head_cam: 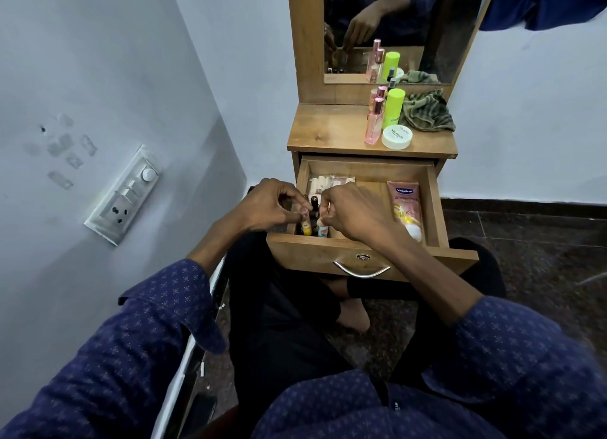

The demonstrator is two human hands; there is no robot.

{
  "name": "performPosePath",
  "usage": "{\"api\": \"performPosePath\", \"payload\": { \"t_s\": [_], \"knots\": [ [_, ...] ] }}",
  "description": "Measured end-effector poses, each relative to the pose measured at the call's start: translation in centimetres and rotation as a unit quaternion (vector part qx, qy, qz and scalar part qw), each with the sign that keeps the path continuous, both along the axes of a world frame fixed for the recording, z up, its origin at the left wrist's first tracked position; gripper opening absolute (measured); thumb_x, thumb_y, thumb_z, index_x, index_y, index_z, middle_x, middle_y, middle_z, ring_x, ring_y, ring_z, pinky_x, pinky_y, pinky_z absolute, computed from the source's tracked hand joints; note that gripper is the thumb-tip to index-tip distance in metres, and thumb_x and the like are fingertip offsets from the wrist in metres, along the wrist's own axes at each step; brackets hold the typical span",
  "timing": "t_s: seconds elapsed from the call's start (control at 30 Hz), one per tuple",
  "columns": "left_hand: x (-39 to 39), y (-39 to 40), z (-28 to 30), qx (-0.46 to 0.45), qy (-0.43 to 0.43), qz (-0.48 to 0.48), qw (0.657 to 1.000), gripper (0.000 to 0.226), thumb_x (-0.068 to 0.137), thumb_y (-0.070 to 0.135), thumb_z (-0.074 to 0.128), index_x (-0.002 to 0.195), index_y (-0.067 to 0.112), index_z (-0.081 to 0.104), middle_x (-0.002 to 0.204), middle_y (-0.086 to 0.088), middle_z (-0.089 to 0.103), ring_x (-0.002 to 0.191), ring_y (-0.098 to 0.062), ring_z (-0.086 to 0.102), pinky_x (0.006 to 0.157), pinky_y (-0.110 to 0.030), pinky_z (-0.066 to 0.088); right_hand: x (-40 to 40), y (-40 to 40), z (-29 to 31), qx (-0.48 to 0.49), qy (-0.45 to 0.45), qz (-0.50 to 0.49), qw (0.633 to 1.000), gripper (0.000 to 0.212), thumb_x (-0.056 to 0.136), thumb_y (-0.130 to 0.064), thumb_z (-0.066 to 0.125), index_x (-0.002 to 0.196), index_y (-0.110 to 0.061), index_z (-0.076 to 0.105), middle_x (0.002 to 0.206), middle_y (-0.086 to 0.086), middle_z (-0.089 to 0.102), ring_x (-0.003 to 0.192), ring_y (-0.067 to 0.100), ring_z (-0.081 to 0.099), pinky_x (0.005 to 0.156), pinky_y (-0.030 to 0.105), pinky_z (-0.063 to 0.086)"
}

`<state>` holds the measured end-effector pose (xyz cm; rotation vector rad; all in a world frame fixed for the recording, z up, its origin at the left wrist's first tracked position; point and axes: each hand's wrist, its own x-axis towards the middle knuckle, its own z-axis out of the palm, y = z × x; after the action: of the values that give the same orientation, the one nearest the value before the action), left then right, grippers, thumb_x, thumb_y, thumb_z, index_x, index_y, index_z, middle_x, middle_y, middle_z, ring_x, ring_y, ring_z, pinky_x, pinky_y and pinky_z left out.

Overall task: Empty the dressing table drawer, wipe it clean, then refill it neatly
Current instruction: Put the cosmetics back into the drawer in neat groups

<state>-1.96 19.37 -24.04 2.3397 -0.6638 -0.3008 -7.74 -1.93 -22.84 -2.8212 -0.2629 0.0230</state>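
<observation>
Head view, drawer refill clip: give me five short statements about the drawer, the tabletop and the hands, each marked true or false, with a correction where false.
1. The drawer is pulled open. True.
2. The pink tube lies on the dressing table top. False: it lies flat inside the drawer, along its right side.
3. The left hand and the right hand are both at the small bottles in the drawer's front left corner. True.
4. The green cloth is being used to wipe the drawer. False: it sits crumpled on the table top, near the mirror.
5. The white jar stands on the table top, in front of the lime-green bottle. True.
</observation>
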Motion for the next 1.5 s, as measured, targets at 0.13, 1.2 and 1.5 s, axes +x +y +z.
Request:
{"api": "performPosePath", "payload": {
  "t_s": [0.13,1.2,1.5],
  "knots": [
    [-0.2,0.0,-0.3,0.022,0.0,-0.008,1.0,0.024,0.079,0.022,0.089,0.098,0.036,0.084,0.087,0.017,0.075,0.074,-0.01,0.067,0.069,-0.038,0.057,0.1,0.6,-0.5,0.021,-0.008,-0.004,1.0,0.014,0.085,-0.03,0.08,0.088,-0.026,0.067,0.088,-0.003,0.071,0.087,0.025,0.068,0.071,0.036,0.049],
    [0.6,-2.6,-0.4,0.168,-0.011,-0.019,0.985,0.022,0.07,0.039,0.094,0.089,0.036,0.082,0.087,0.017,0.073,0.079,-0.004,0.066,0.069,-0.027,0.052,1.3,-1.5,-3.3,0.111,0.081,-0.094,0.986,0.019,0.075,-0.027,0.09,0.082,-0.025,0.072,0.082,-0.006,0.072,0.08,0.016,0.069,0.068,0.032,0.054],
    [0.9,-3.7,-1.0,0.165,-0.017,-0.022,0.986,0.014,0.079,0.025,0.088,0.09,0.033,0.083,0.094,0.014,0.075,0.084,-0.003,0.062,0.068,-0.026,0.045,2.2,0.0,-4.2,0.059,0.165,-0.117,0.977,0.043,0.072,-0.042,0.092,0.1,-0.017,0.072,0.108,0.005,0.067,0.099,0.029,0.066,0.086,0.04,0.057]
  ]
}}
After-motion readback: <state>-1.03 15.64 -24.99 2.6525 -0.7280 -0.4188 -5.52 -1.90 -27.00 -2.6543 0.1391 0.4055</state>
